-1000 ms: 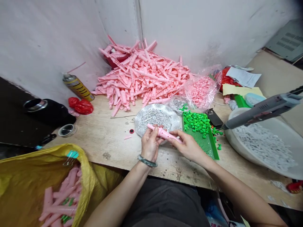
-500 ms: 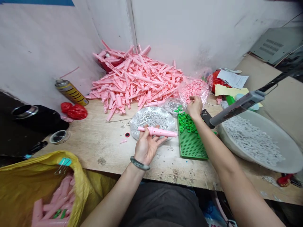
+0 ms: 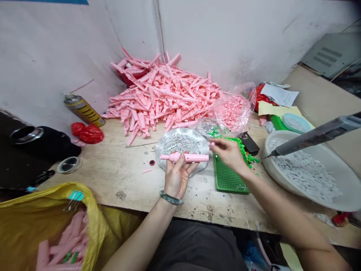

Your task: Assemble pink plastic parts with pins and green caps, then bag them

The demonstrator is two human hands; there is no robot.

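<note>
My left hand (image 3: 178, 176) grips a pink plastic tube (image 3: 194, 157), which lies level across the fingers with the thumb on top. Beyond it a silvery bag (image 3: 166, 140) holds thin metal pieces and small pale parts. To the right, my right hand (image 3: 229, 152) pinches a small pink plastic piece (image 3: 211, 143) just off the tube's right end. Under that hand lies a green perforated tray (image 3: 229, 180) with bright green parts heaped at its far end. A clear bag of small pink parts (image 3: 229, 109) sits behind the tray.
A heap of pink plastic parts (image 3: 166, 94) rises against the wall. At right stand a wide basin (image 3: 351, 195) of whitish parts and a hanging grey electric screwdriver (image 3: 313, 137). A yellow sack (image 3: 97, 222) is at lower left, a spray can (image 3: 84, 109) at back left.
My right hand has come back from the bag of pink parts toward the tube, with a small pink piece in its fingertips. The tube has turned level. The screwdriver has swung right.
</note>
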